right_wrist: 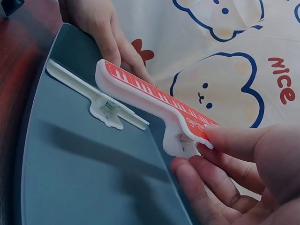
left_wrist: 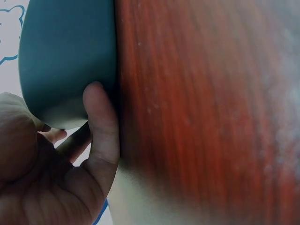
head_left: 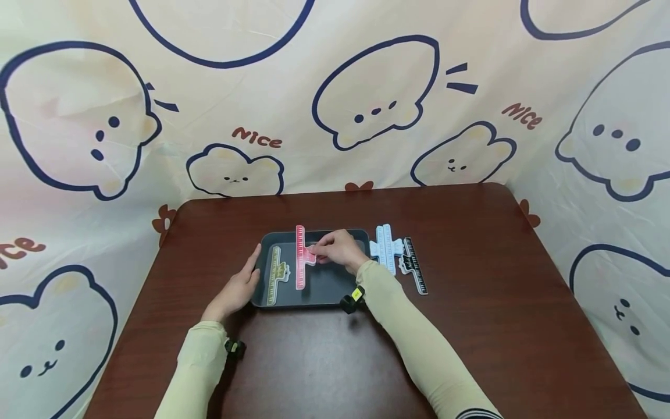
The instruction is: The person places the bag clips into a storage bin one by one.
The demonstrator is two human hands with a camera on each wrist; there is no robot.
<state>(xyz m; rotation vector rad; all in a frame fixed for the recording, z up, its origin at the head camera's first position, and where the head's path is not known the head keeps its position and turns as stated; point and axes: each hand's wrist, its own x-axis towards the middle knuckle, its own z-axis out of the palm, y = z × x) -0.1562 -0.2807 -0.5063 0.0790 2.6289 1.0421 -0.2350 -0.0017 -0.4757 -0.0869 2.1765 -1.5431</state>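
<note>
My right hand (head_left: 340, 247) pinches the handle of a red ruler clip (head_left: 300, 259) between thumb and fingers. The clip hangs over the dark grey tray (head_left: 327, 285), and its white underside shows in the right wrist view. Inside the tray at the left lies an olive-green ruler clip (head_left: 274, 276), its pale underside facing up to the right wrist camera. My left hand (head_left: 238, 288) rests against the tray's left side. In the left wrist view its thumb (left_wrist: 101, 110) presses on the outer wall near the corner, with the other fingers partly hidden behind the tray.
Right of the tray, a light-blue ruler clip (head_left: 386, 247) lies on the brown table (head_left: 497, 279), close to a black ruler clip (head_left: 415, 265). A cream cloth (head_left: 293, 105) with cartoon bears surrounds the table's back and sides.
</note>
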